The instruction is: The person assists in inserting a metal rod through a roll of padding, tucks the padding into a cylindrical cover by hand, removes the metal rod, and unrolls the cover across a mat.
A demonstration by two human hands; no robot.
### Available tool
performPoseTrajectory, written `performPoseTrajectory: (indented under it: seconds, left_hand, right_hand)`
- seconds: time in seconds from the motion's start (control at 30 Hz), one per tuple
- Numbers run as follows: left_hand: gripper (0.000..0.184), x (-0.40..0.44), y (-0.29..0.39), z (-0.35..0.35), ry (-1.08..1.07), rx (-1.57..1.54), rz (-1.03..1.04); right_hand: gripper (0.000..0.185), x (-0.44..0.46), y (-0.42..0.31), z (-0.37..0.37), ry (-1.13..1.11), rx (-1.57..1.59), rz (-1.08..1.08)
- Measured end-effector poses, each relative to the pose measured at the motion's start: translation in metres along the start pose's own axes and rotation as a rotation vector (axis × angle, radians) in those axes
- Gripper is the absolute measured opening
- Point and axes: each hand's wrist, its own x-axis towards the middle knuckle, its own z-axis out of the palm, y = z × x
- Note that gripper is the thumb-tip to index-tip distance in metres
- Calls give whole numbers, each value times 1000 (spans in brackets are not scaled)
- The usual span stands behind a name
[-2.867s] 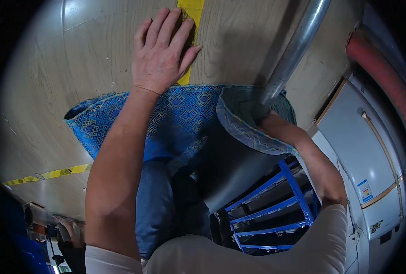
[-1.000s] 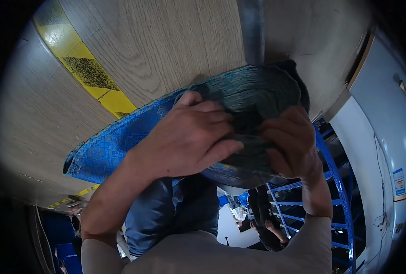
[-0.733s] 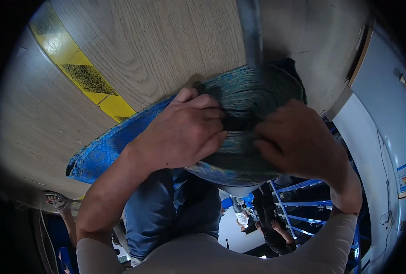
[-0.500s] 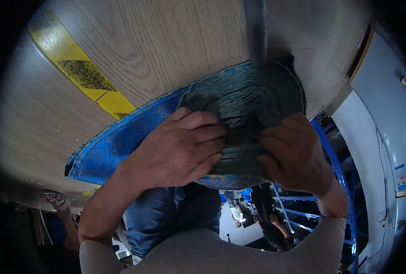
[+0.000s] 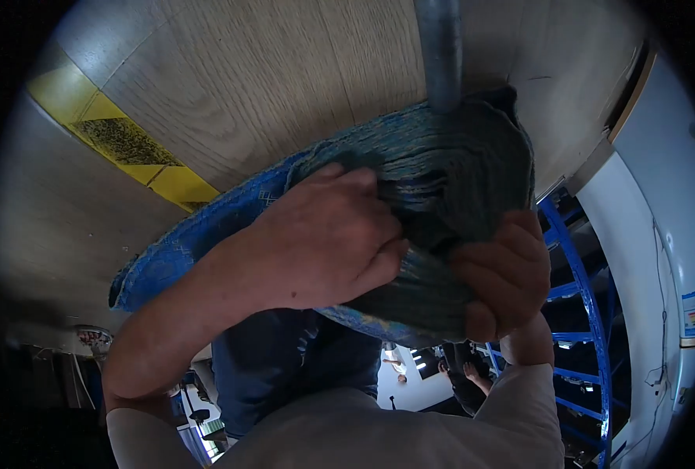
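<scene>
A blue patterned fabric roll [image 5: 480, 168] lies on the wood-look surface, its end showing many dark green-blue layers wound round a dark hollow. A flap of the same fabric [image 5: 167, 262] spreads to the left. My left hand [image 5: 335, 234] is closed, its fingers curled over the layers at the left side of the roll's end. My right hand [image 5: 508, 273] grips the layers at the lower right, fingers bent and thumb low. Both sets of fingertips are partly hidden. A grey metal pole [image 5: 439, 55] reaches down to the roll's upper edge.
Yellow-and-black tape [image 5: 128, 142] crosses the surface at the upper left. A blue metal rack [image 5: 586, 313] stands at the right, beside a pale appliance [image 5: 690, 273]. Other people are partly visible beyond my legs, one in dark clothing [image 5: 466, 387]. A sandalled foot [image 5: 93, 338] shows at the lower left.
My left hand has left the flat surface and my right hand has come out from inside the roll; both now grip its layered end. Most recently, my right hand has shifted slightly downward.
</scene>
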Motion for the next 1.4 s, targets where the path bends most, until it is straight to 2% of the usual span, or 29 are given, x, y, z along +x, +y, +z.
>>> performPoseTrajectory:
  seconds: [0.07,0.17,0.27,0.37,0.47,0.67,0.8,0.9,1.0,1.07,1.2,1.3,1.4]
  left_hand:
    - [23,-4,2,-3,30,4,-17]
    - [23,-9,-9,10,149,-116,25]
    - [17,-8,-15,11,172,-270,65]
    - [31,-3,-18,15,226,-347,210]
    - [22,-4,-13,6,110,-320,136]
    - [28,-6,0,-1,31,-95,-10]
    - [28,-12,-10,0,69,-276,63]
    - [25,-14,-13,-1,50,-311,68]
    - [23,-15,-13,-4,17,-256,58]
    - [22,-18,-11,-7,-5,-197,45]
    - [20,-32,-13,-3,96,-82,57]
    - [15,-31,-12,1,174,-99,82]
    - [13,-28,-11,2,208,-207,94]
  right_hand:
    - [34,-2,-1,0,-24,-14,21]
    - [36,-4,-3,-1,-43,-39,24]
    - [36,-3,-7,-3,-57,-55,26]
    - [37,-2,-5,-5,-74,-42,27]
    - [37,-5,-4,-5,-88,-15,17]
    - [36,-3,1,-4,-84,34,-2]
    - [37,-5,5,2,-26,48,-23]
    - [38,2,12,4,-81,130,12]
    - [40,13,16,10,-180,186,138]
    - [46,29,14,12,-309,128,189]
    - [49,38,10,7,-433,79,211]
    - [51,25,12,9,-323,107,157]
    - [33,24,13,10,-286,131,124]
